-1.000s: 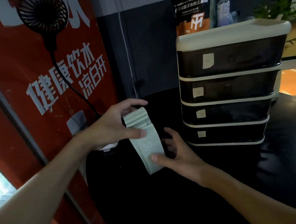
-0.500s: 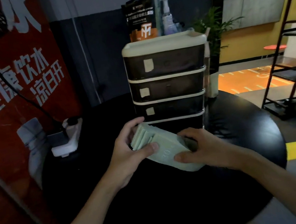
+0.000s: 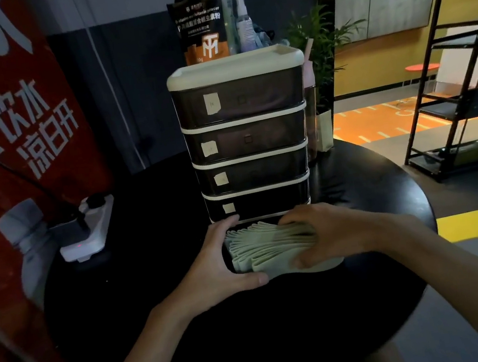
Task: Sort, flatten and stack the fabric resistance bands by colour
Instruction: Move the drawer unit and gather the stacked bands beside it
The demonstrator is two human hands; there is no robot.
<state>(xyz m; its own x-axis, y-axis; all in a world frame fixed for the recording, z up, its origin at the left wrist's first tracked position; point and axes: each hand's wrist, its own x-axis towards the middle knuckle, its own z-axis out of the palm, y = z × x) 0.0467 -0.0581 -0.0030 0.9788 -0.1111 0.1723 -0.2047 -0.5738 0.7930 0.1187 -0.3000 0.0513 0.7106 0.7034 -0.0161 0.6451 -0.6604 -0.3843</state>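
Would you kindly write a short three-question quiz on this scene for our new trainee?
1. True or false: the pale green bands are lying on the black round table directly in front of the drawer unit.
2. Which hand lies on top of the bands? A. left hand B. right hand C. neither
3. Fill in: the drawer unit shows ___ dark drawer fronts, each with a pale label.

Key
1. True.
2. B; the left hand cups the stack's left end, thumb along the near edge.
3. Four.
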